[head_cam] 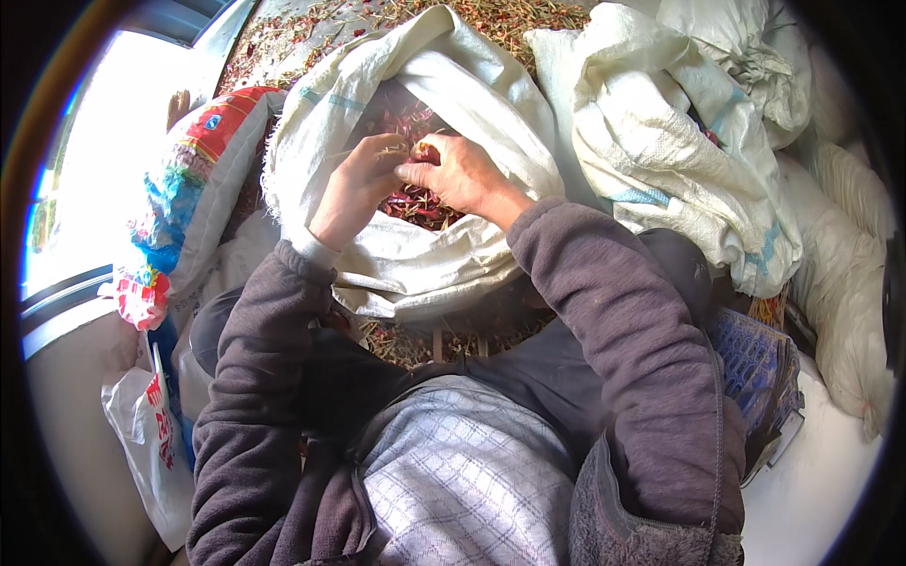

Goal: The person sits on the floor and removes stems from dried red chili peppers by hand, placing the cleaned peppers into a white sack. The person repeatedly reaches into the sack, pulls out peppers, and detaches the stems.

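Observation:
In front of me stands a white woven plastic sack (417, 265), its mouth folded wide and its edge frayed on the left. Dried red chili peppers (417, 205) lie inside it. Both my hands meet over the mouth, fingertips close together. Between the thumb and fingers of my right hand (463, 173) is a small dried red chili (427, 153). My left hand (361, 184) has its fingers pinched around thin pale stems (391, 149). The fingers partly hide what they hold.
Chili stems and scraps (488, 21) litter the surface behind the sack. More white woven sacks (658, 134) crowd the right. A printed plastic sack (212, 141) leans at left, above a white plastic bag (145, 439). By my right knee is a blue patterned box (754, 368).

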The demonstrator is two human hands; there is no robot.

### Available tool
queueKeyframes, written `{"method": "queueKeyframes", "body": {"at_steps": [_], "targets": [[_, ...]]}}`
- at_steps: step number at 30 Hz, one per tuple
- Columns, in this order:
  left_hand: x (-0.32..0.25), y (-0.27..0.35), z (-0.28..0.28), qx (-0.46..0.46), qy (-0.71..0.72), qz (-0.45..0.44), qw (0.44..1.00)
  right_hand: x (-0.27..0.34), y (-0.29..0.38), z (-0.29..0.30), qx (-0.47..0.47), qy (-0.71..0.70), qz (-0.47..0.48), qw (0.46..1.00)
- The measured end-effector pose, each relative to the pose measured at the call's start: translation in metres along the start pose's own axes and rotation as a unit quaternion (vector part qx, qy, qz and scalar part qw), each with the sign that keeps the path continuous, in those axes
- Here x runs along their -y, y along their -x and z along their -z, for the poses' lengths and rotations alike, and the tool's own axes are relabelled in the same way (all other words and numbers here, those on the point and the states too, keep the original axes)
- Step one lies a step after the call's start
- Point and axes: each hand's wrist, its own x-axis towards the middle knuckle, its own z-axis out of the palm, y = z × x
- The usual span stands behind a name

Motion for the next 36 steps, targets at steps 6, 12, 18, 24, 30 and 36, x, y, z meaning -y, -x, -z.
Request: {"method": "queueKeyframes", "body": {"at_steps": [6, 12, 18, 24, 30, 36], "targets": [[-0.002, -0.005, 0.006, -0.064, -0.032, 0.048, 0.996, -0.002, -0.008, 0.012, -0.061, -0.028, -0.015, 0.998], [-0.003, -0.008, 0.003, -0.083, -0.168, -0.041, 0.982, 0.007, -0.002, 0.010, -0.042, 0.033, 0.012, 0.998], [-0.019, -0.006, -0.004, -0.076, 0.077, 0.059, 0.992, 0.031, -0.001, 0.005, -0.064, 0.068, 0.040, 0.995], [-0.030, -0.010, 0.005, -0.105, 0.170, 0.037, 0.979, 0.045, -0.009, -0.003, -0.147, 0.093, 0.136, 0.975], [-0.033, -0.014, 0.006, -0.159, 0.132, 0.020, 0.978, 0.047, -0.024, -0.002, -0.112, 0.171, 0.096, 0.974], [-0.035, -0.016, 0.006, -0.202, -0.140, -0.094, 0.965, 0.049, -0.032, 0.003, -0.040, 0.117, 0.054, 0.991]]}}
